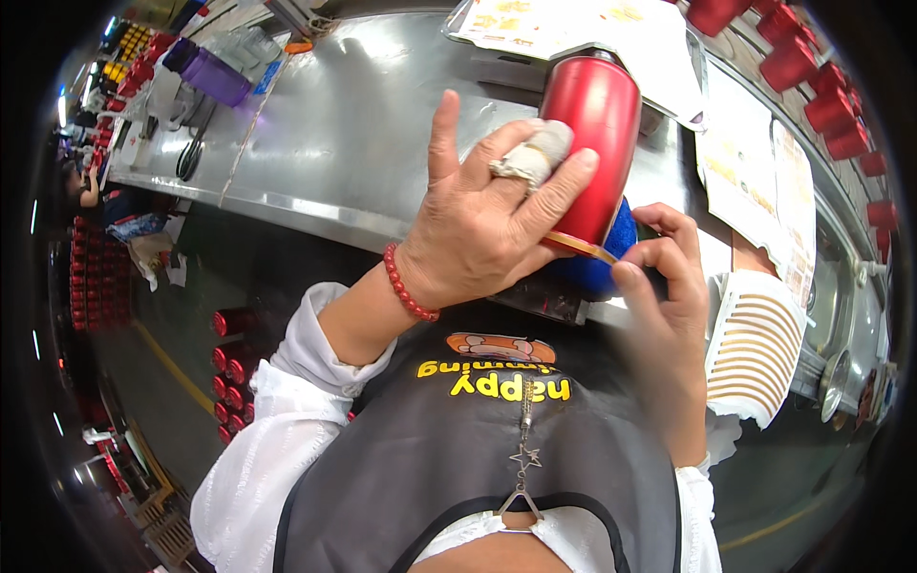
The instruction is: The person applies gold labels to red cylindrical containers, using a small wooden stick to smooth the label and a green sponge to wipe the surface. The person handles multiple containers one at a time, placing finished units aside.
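A red metal bottle (pixel 600 119) lies tilted in front of me, its lower end toward my body. My left hand (pixel 478 220) grips its left side near that end, one finger stretched out away from it. Pale cloth (pixel 537 155) is wrapped round one finger of this hand. Along the bottle's lower edge runs a narrow tan strip (pixel 585 247). Its right end is pinched between thumb and finger of my right hand (pixel 673 277). Under the bottle's lower end shows a shiny blue padded thing (pixel 621 234), mostly hidden.
A white sheet with several tan strips (pixel 759 349) stands right of my right hand. Printed paper sheets (pixel 621 29) lie beyond the bottle. The metal table (pixel 315 124) stretches left, with a purple bottle (pixel 208 74) and scissors (pixel 194 148) on it. Red bottles (pixel 831 110) line the far right.
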`<action>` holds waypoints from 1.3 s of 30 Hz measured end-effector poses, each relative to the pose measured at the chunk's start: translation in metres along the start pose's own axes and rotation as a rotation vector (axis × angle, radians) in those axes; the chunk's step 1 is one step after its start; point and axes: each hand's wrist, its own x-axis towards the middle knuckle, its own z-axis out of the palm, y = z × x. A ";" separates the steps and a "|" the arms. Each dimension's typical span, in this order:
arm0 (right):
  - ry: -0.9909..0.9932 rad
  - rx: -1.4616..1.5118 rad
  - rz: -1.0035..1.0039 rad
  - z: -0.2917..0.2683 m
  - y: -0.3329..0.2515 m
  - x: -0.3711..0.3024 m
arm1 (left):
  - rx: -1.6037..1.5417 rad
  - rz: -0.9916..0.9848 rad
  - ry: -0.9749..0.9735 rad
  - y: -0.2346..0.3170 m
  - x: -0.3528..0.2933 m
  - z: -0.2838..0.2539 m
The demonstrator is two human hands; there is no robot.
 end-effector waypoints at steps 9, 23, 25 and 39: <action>0.008 0.112 0.050 -0.035 0.003 -0.012 | -0.029 -0.169 -0.173 -0.007 -0.021 0.015; 0.050 -0.379 0.264 -0.085 0.017 -0.035 | -0.188 -0.136 -0.044 -0.007 -0.014 0.017; 0.055 -0.555 0.252 -0.079 0.024 -0.033 | -0.198 -0.143 -0.032 -0.005 -0.011 0.015; -0.198 -0.191 0.041 -0.012 0.010 0.002 | -0.149 -0.096 0.005 -0.003 -0.006 0.010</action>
